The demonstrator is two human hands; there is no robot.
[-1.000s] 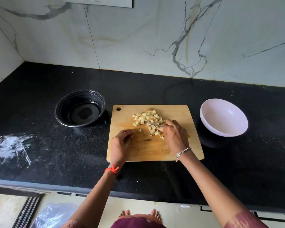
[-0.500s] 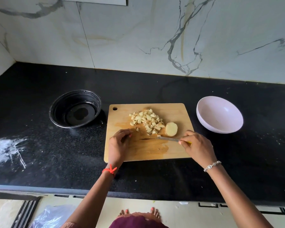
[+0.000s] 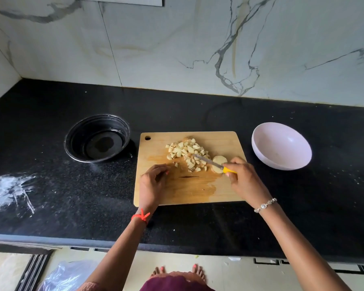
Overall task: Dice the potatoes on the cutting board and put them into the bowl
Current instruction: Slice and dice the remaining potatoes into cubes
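A wooden cutting board (image 3: pixel 183 192) lies on the black counter. A heap of diced potato (image 3: pixel 187 153) covers its far middle, and an uncut potato piece (image 3: pixel 218 161) sits just right of the heap. My right hand (image 3: pixel 243 179) grips a knife (image 3: pixel 210 161) by its yellow handle, the blade reaching left across the potato piece toward the dice. My left hand (image 3: pixel 152 183) rests on the board's left side with curled fingers, holding nothing that I can see. A pale pink bowl (image 3: pixel 282 148) stands to the right of the board, nothing in it.
A black bowl (image 3: pixel 97 138) sits left of the board. White powder smears (image 3: pixel 11 191) mark the counter's left part. The marble wall rises behind, and the counter's front edge runs below my arms.
My right hand drew back right from the dice, uncovering the potato piece, then brought the knife blade back up over that piece. The left hand stayed in place.
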